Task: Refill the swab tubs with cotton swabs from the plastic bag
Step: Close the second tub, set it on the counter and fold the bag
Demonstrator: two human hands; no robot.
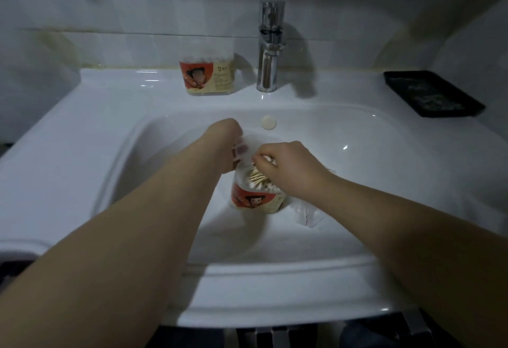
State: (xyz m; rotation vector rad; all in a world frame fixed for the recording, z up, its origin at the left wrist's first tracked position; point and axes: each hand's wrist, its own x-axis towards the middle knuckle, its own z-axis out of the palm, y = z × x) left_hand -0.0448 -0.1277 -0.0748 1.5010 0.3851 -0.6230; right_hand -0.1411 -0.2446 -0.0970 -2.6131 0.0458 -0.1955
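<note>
A white sink fills the dim frame. Its broad left ledge and the sloping basin walls on both sides leave open room around the work at the middle. Along the back ledge, a chrome faucet stands at centre with a closed swab tub just beside it on the left. A black tray sits at the far right corner, well apart from the hands. A round overflow cap marks the basin's back wall.

Both bare forearms reach in over the front rim and meet at the basin floor. There an open swab tub with a red label stands slightly tilted. The left hand grips the tub's upper left side, its fingers curled round translucent plastic; whether that part is a lid cannot be told. The right hand hovers over the tub's mouth, thumb and fingers pinched on a bunch of cotton swabs whose lower ends are already inside the tub. A crumpled clear plastic bag lies on the basin floor just right of the tub, under the right wrist.
</note>
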